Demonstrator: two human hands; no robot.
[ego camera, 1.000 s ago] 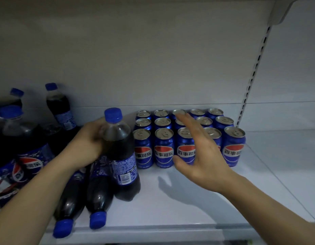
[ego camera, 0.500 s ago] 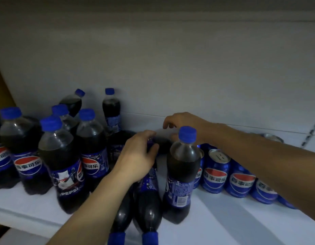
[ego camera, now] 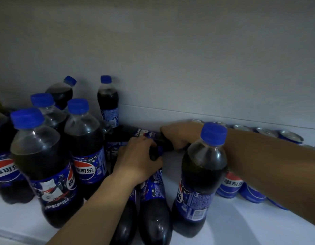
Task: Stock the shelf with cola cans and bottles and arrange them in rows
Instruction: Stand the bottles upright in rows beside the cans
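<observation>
White metal shelf [ego camera: 224,227] carries everything. Upright dark plastic cola bottles with blue caps [ego camera: 47,165] cluster on the left, and a single upright bottle [ego camera: 202,183] stands centre-right. Two front lying bottles [ego camera: 153,214] are at the shelf edge. Blue cola cans [ego camera: 231,184] are in rows on the right. Left hand [ego camera: 137,163] has its fingers curled on one base. Right hand [ego camera: 178,137] has its fingers clamped on the rear lying bottle [ego camera: 146,134] near the back wall.

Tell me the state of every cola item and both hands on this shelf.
Left hand: grips a lying bottle.
Right hand: grips the rear lying bottle.
Front bottle: upright, capped.
Left bottles: upright, capped.
Cans: upright, in rows.
</observation>
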